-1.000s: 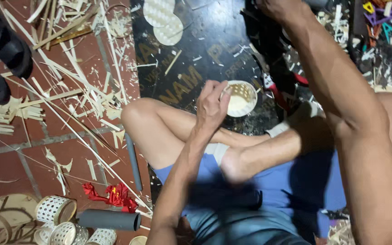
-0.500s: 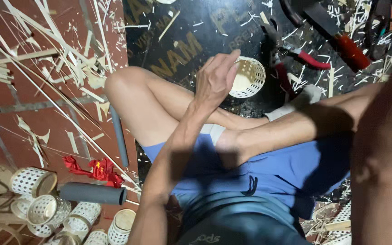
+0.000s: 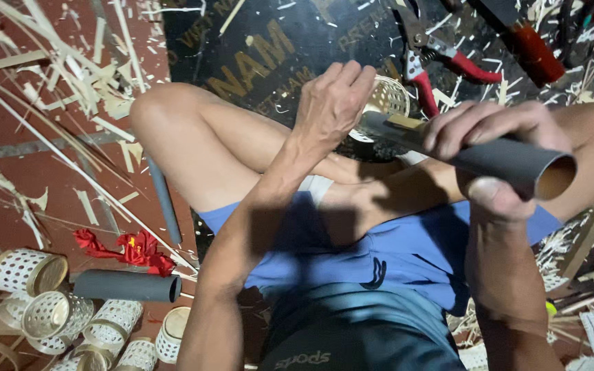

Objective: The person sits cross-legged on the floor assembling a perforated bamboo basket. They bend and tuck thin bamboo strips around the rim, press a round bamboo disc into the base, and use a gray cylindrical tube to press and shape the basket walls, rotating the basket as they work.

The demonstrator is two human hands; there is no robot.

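Right hand [image 3: 489,148] wraps tightly round a grey tube [image 3: 510,163]; left hand [image 3: 335,103] — fingers curled — rests on the tube's far end, just before a small woven basket [image 3: 388,96].

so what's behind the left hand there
A small white woven basket on the black board shows past the left hand; the hand covers its near side.

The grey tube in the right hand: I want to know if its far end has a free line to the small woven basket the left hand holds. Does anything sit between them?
Nothing visible does. The right hand grips the grey tube, whose far end runs up to the left hand at the woven basket. The red-handled pruners lie beyond, off that line.
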